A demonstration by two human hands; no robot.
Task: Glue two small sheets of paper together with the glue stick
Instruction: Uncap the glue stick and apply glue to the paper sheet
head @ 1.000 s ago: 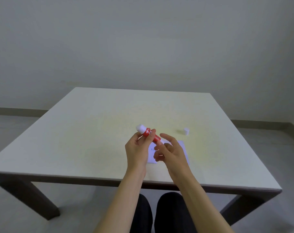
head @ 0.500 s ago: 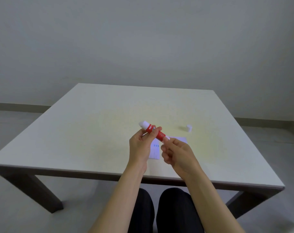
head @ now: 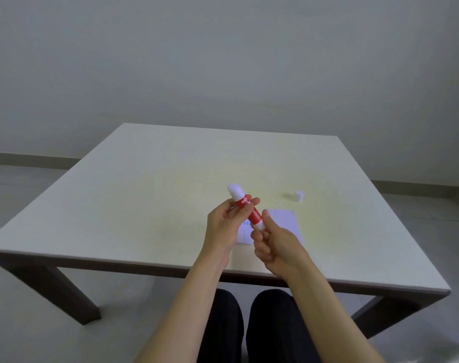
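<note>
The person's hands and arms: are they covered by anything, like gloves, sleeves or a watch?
No. Both the left hand and the right hand are bare, with no gloves, rings or watch showing. The forearms are uncovered too, with no sleeve in view. Below them, the lap shows dark trousers.

Single head view, looking forward and down over table [head: 149,195]; near edge close, far edge against wall [head: 223,61].

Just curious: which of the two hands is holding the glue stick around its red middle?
The left hand grips the glue stick there; the right hand only pinches its lower white end.
</note>
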